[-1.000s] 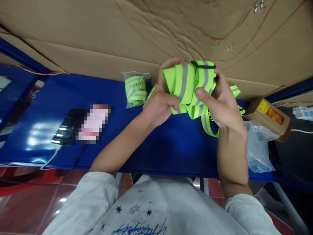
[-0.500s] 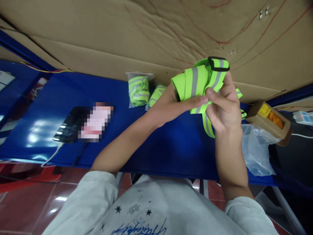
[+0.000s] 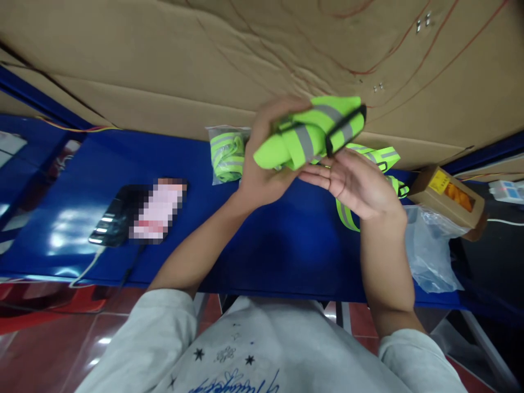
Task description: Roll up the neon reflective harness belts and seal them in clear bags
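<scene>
A neon-yellow reflective strap (image 3: 305,144) with grey stripes and a black buckle is folded into a bundle above the blue table. My left hand (image 3: 264,164) is wrapped around the bundle's left side, slightly blurred. Just below the buckle, my right hand (image 3: 354,183) lies palm up with fingers stretched to the left; whether they touch the bundle I cannot tell. More yellow strap (image 3: 374,155) with a buckle lies behind the right hand. A clear bag holding a coiled yellow strap (image 3: 227,155) stands left of my left hand.
A clear plastic bag (image 3: 432,251) and a cardboard box (image 3: 448,202) with an orange window lie at the right. On the left rest a black device (image 3: 118,215) with a white cable and a blurred-out phone-like item (image 3: 159,210). A cardboard wall (image 3: 155,65) rises behind the table.
The strap bundle has turned and tilted, moving left in my left hand. My right hand has let go of it and opened, dropping lower. More strap behind is now visible.
</scene>
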{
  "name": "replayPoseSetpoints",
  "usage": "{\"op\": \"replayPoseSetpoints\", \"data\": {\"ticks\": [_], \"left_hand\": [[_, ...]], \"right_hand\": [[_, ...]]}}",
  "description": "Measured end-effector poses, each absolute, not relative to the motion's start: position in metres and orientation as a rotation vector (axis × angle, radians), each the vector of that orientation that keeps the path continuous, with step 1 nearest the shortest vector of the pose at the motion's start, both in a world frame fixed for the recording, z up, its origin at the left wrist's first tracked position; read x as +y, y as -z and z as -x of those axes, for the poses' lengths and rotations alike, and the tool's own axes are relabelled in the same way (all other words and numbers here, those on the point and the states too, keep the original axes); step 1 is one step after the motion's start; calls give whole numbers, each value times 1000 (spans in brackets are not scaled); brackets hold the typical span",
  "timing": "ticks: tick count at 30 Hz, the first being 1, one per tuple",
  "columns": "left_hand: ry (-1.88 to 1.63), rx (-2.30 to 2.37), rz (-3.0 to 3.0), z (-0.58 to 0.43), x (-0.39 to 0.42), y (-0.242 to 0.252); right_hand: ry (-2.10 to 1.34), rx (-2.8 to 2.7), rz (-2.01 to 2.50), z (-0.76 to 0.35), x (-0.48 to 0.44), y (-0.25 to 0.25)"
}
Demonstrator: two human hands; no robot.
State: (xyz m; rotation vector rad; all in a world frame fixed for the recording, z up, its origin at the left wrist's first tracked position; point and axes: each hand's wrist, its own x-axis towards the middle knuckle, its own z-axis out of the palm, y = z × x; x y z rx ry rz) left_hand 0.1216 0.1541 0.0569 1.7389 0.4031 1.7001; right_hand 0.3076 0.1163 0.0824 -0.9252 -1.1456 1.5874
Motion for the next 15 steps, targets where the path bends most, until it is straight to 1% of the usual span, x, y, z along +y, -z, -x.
{"op": "replayPoseSetpoints", "data": {"ticks": [3,7,12,15], "left_hand": [[-1720,265,-1976,-118,156,-58],[-1627,155,-2291,-118,156,-55],[-1633,253,-2680,-120,156,-44],[-1464,404,-2769,-121,151,-45]], "right_hand": [[-1643,-1089,808,-309,110,-90],[-1643,-1074,733,-308,101,-99],[-1559,-1022,916,-308,103,-96],[-1528,-1031,973,-312,108,-90]]}}
